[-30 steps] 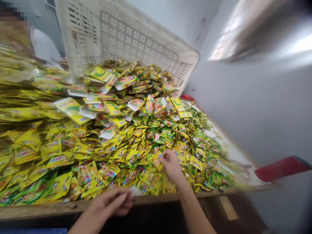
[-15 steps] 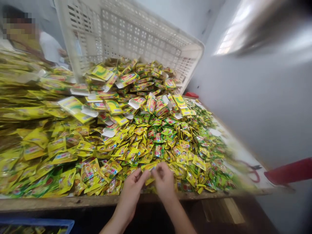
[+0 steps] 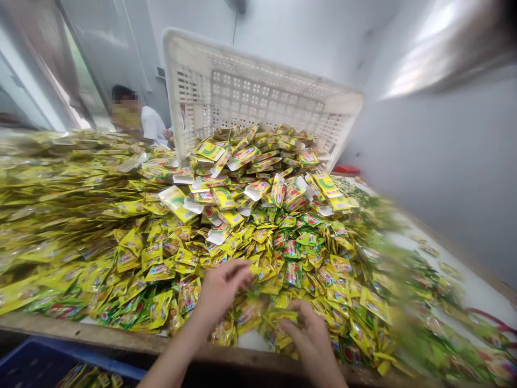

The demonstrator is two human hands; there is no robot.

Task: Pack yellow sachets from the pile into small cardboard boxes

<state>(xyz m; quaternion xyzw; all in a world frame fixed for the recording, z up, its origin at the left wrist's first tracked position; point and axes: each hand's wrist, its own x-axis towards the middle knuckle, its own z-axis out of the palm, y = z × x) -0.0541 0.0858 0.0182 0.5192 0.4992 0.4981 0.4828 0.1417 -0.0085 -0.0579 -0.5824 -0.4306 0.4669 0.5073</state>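
Observation:
My left hand [image 3: 226, 285] is over the heap of small printed sachets, its fingers closed in a pinch. A yellow sachet [image 3: 255, 269] shows at its fingertips. Lower and to the right, my right hand [image 3: 311, 334] hovers at the table's front edge with thumb and fingers apart. Close to those fingers lies a yellow sachet [image 3: 278, 315], blurred by motion. Green sachets [image 3: 293, 273] with red pictures lie among the yellow ones just beyond my hands.
A white perforated crate [image 3: 266, 89] lies tipped on its side, spilling yellow cartons [image 3: 224, 198] with open flaps. A blue bin [image 3: 44, 361] stands below the wooden table edge [image 3: 100, 335]. Red scissor-like handles [image 3: 490, 318] lie at right. A person [image 3: 152, 125] sits behind the heap.
The view has swung left. My hands, close together around a yellow sachet before, have separated: the left reaches farther over the heap, the right is lower and its fingers have spread.

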